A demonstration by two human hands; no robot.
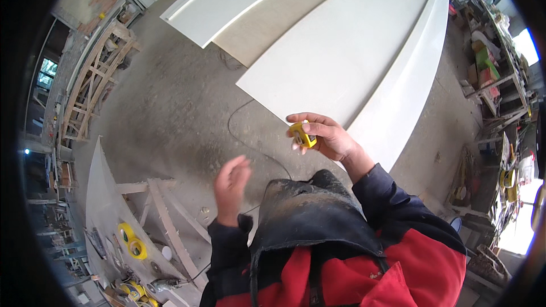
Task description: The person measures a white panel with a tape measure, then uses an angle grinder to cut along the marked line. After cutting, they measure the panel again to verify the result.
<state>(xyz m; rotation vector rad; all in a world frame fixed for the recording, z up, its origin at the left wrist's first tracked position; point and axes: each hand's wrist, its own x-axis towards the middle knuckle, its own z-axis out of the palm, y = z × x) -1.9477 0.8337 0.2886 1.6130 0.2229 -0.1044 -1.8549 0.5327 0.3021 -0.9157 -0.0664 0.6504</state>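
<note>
A small yellow tape measure [303, 134] is gripped in my right hand [328, 136], between thumb and fingers, near the front end of a long white panel [332, 55]. My left hand [232, 185] is raised over the floor at the left of my dark apron [315, 213]; it is blurred and appears to hold nothing, its fingers close to each other. A narrower white panel [409, 94] lies along the right side of the wide one. Another white panel with raised edges [230, 4] lies at the upper left, beside a beige-grey board [273, 21].
A dark cable [230, 125] curves across the floor. At the lower left, a board-topped wooden stand [160, 209] carries rolls of yellow tape [137, 248] and tools. Wooden trestles [96, 81] stand at the left; cluttered shelving [490, 64] runs along the right.
</note>
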